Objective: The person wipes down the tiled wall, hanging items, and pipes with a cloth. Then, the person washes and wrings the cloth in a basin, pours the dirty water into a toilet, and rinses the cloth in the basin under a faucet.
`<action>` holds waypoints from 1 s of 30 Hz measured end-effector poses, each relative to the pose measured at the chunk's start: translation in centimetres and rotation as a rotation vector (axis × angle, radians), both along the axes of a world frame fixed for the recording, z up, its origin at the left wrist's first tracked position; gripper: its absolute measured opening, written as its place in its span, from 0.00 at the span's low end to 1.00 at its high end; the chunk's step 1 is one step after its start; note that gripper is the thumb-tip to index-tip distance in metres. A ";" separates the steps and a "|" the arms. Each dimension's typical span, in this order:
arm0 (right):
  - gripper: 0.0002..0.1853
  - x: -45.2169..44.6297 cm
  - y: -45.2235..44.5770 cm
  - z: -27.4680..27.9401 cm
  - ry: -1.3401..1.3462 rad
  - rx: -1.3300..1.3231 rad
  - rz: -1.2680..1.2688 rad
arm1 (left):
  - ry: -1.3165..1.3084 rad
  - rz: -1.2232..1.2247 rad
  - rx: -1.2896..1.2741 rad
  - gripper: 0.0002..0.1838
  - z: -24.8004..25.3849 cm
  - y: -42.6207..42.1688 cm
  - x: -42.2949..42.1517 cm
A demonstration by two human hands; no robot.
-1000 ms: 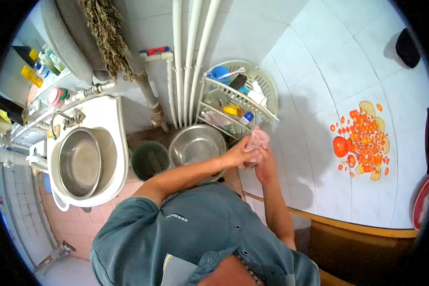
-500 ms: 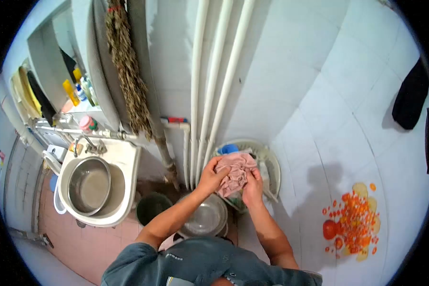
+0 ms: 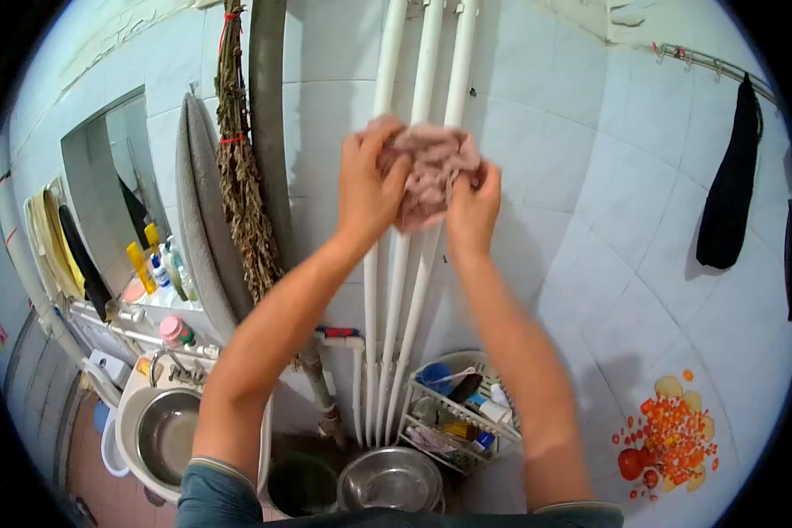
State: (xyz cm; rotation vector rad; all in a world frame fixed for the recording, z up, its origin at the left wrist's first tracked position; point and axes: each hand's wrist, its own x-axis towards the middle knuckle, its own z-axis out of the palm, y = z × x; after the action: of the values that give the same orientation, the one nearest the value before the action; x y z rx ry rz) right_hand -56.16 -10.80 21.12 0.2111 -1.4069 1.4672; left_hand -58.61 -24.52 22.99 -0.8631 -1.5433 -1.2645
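A crumpled pink cloth (image 3: 431,172) is held up in front of three white vertical pipes (image 3: 400,308). My left hand (image 3: 370,189) grips its left side, thumb pressed into the folds. On the cloth's right edge, my right hand (image 3: 473,207) pinches the fabric between thumb and fingers. Both arms are stretched upward, and the hands are slightly blurred. The cloth is bunched and hides part of the pipes.
Below are a metal basin (image 3: 390,480), a dark green bucket (image 3: 303,484) and a corner rack (image 3: 458,409) of toiletries. At left, a sink (image 3: 132,414) holds another basin (image 3: 169,431). A grey towel (image 3: 204,211) and dried plant bundle (image 3: 238,167) hang near a mirror (image 3: 114,167); a black cloth (image 3: 730,185) hangs right.
Both hands have raised the pink cloth from beside the corner rack to high in front of the pipes. The cloth is more spread than at first, and the view has tilted upward.
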 end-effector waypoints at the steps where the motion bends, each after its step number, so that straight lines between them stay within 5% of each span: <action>1: 0.14 -0.3 0.1 2.6 0.038 0.034 -0.063 | 0.031 0.025 0.007 0.21 2.3 0.6 -0.6; 5: 0.13 -3.0 2.1 12.2 0.325 0.144 -0.248 | 0.433 0.170 0.050 0.19 11.3 3.5 -4.2; 8: 0.13 -5.8 4.1 17.8 0.402 0.400 -0.539 | 0.363 0.350 -0.061 0.23 16.1 4.7 -5.4; 11: 0.12 -6.7 3.1 18.4 0.258 0.508 -0.474 | 0.369 0.464 -0.044 0.20 15.7 6.5 -7.2; 13: 0.13 -8.6 3.3 17.2 0.399 0.616 -0.666 | 0.366 0.511 -0.054 0.20 15.5 7.2 -7.6; 19: 0.19 -8.5 4.1 14.4 0.416 0.533 -0.427 | 0.166 0.594 -0.168 0.22 14.6 6.8 -6.4; 24: 0.21 -6.9 3.8 6.1 0.313 0.617 -0.480 | 0.042 0.501 -0.232 0.20 5.5 5.6 -4.8; 30: 0.22 -4.9 3.7 -11.8 -0.042 0.962 -0.558 | -0.248 0.367 -0.338 0.19 -12.7 4.2 -4.3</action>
State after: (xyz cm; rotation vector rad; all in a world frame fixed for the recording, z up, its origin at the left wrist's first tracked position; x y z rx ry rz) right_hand -61.03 -7.11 9.33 0.3431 -1.9192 0.2726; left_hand -62.86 -20.37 10.25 -0.6025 -2.0458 -0.8809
